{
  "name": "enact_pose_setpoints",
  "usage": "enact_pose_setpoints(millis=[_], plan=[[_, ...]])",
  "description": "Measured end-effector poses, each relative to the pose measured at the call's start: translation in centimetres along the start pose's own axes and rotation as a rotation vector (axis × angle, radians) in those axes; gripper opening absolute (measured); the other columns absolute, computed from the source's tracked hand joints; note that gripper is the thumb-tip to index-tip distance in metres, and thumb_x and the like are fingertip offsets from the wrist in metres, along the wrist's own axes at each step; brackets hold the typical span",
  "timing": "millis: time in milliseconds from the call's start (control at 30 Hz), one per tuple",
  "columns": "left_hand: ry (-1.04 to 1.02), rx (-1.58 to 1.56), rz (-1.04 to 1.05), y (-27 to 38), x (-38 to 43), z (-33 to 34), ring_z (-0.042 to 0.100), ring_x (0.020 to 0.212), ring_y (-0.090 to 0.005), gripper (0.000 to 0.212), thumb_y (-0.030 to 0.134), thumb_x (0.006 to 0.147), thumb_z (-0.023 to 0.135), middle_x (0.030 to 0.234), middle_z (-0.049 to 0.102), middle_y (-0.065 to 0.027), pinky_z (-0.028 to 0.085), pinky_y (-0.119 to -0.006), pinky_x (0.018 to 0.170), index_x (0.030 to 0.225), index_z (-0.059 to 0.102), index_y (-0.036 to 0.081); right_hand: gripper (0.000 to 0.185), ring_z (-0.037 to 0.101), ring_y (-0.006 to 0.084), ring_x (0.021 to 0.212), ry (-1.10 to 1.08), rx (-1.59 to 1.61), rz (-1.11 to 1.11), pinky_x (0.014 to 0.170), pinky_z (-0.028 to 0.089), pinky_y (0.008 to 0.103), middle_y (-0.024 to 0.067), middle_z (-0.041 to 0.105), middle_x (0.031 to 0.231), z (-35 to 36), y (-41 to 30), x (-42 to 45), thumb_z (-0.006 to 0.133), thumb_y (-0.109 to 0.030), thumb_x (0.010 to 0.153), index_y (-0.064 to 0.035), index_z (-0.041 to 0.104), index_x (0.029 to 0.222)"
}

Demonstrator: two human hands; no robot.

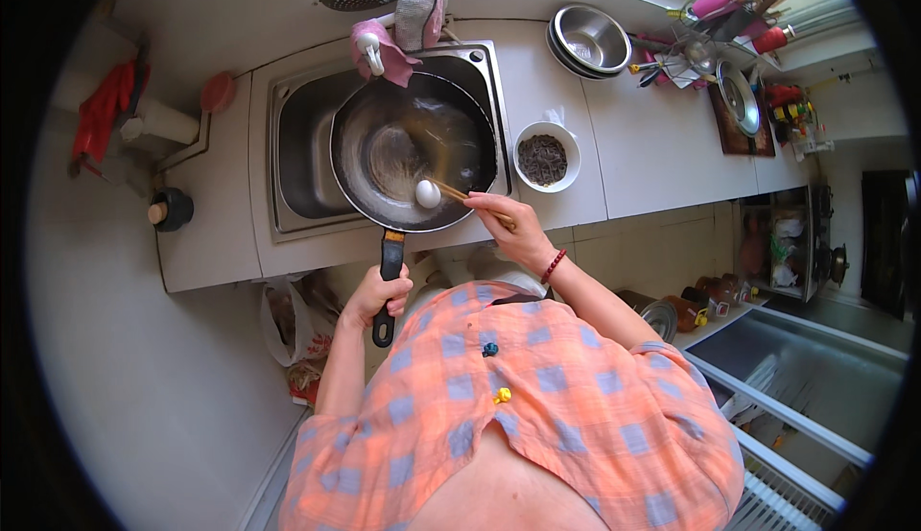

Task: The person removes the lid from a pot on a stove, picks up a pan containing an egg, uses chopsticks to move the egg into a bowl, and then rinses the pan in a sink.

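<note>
My left hand [379, 293] is closed around the black handle [392, 265] of a dark wok [345, 171], which is over the right part of a stainless steel sink [306, 150]. A white egg [428, 194] lies in the wok near its front side. Wooden chopsticks [456, 193] are held in my right hand [507, 225], their tips beside the egg. Some clear liquid seems to be in the wok, with a blurred brownish streak behind the egg. Right of the sink stands a white bowl [516, 160] with dark, strip-like food [542, 160] in it.
A faucet [370, 52] with pink cloth [392, 52] reaches over the wok's back rim. Stacked metal bowls [591, 38] stand at the back right, near a utensil rack [698, 56]. A black container [176, 209] stands on the left counter; a plastic bag [280, 322] hangs below the counter.
</note>
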State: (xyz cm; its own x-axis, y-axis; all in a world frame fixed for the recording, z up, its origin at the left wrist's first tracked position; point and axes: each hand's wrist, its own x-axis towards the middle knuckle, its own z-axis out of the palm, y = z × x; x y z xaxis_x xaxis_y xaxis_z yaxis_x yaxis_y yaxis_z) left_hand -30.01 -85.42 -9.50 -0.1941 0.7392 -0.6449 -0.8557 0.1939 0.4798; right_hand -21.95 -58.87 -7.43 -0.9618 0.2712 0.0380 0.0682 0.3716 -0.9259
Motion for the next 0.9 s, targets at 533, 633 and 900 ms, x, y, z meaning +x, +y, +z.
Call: enact_pose_setpoints(millis=[533, 633, 900], plan=[[-0.001, -0.131, 0.109, -4.2, -4.0, 3.9, 0.039, 0.041, -0.0061, 0.018, 0.004, 0.081, 0.061, 0.056, 0.04, 0.0028, 0.032, -0.022, 0.038, 0.081, 0.044, 0.009, 0.019, 0.063, 0.0261, 0.092, -0.166, 0.01, -0.1, 0.08, 0.051, 0.0317, 0.0117, 0.064, 0.104, -3.7, -2.5, -2.6, 0.057, -0.005, 0.085, -0.0069, 0.064, 0.103], [0.075, -0.141, 0.14, -5.7, -4.6, 6.5, 0.039, 0.041, -0.006, 0.018, 0.005, 0.082, 0.061, 0.056, 0.04, 0.0024, 0.032, -0.022, 0.038, 0.081, 0.044, 0.008, 0.019, 0.063, 0.027, 0.092, -0.212, 0.0, -0.172, 0.079, 0.051, 0.0327, 0.0112, 0.064, 0.104, -4.9, -2.4, -2.9, 0.057, -0.005, 0.085, -0.0076, 0.064, 0.102], [0.165, -0.236, 0.257, -9.3, -4.7, 13.3, 0.038, 0.041, -0.006, 0.016, 0.005, 0.083, 0.06, 0.058, 0.04, 0.0021, 0.031, -0.021, 0.038, 0.086, 0.045, 0.008, 0.018, 0.062, 0.0275, 0.09, -0.261, -0.013, -0.376, 0.076, 0.051, 0.0339, 0.01, 0.064, 0.103, -9.0, -1.8, -3.7, 0.058, -0.007, 0.083, -0.0097, 0.065, 0.1]])
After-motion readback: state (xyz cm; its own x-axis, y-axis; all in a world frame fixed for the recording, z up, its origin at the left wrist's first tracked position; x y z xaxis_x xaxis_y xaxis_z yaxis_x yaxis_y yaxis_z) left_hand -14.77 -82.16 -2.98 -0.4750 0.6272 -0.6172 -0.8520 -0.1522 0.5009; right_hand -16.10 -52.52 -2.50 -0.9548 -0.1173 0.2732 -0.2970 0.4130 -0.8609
